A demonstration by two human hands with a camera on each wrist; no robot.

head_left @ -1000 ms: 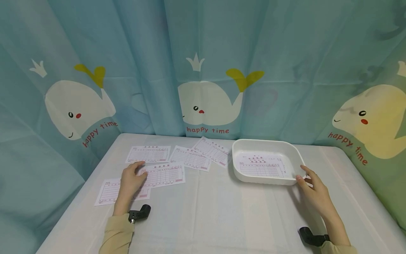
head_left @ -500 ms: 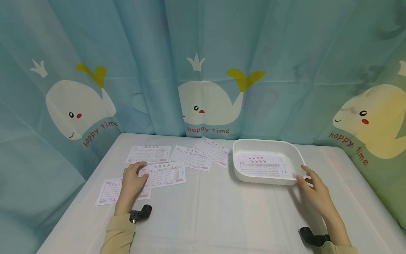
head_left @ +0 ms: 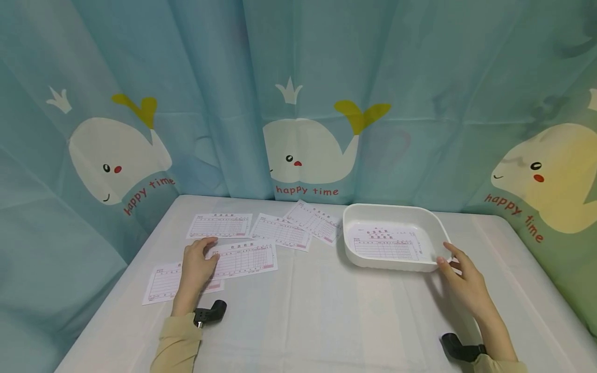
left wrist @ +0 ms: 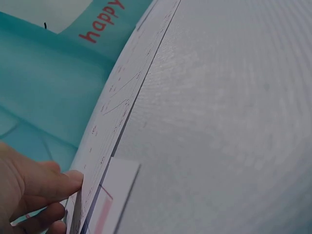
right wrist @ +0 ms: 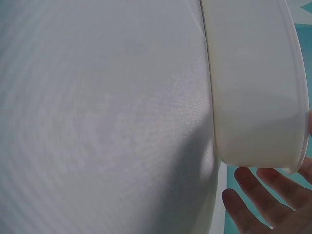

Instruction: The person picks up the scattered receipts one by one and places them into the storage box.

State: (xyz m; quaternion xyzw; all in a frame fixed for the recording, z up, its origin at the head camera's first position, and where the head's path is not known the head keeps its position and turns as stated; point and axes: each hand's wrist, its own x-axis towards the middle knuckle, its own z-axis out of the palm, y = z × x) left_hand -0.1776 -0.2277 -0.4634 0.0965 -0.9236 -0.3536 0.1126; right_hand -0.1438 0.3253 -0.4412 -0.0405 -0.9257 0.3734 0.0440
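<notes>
A white printed form [head_left: 249, 259] with red lettering and a ruled grid lies towards the left of a white-covered table [head_left: 326, 316]; the person's left hand [head_left: 195, 269] is at its left end, thumb and forefinger drawn narrow and pinching it, the thumb tip against the paper in the left wrist view.

Beneath the hand, partly overlapped by the first, lies a lower-left form [head_left: 162, 282]; just beyond is an upper-left form [head_left: 219, 226]; to its right, a middle form [head_left: 280, 233] and a slanted form [head_left: 313, 220] overlap, the slanted one reaching close to a white tray [head_left: 394, 266].

The tray is shallow and round-cornered, with papers [head_left: 384, 249] of the same print flat inside; the right hand [head_left: 466, 290] holds its near right corner by thumb and forefinger, other fingers spread loosely outside.

Each wrist wears a black device; the sleeves are beige; behind hangs a blue-green curtain [head_left: 210, 93] printed with white whales and "happy time".
</notes>
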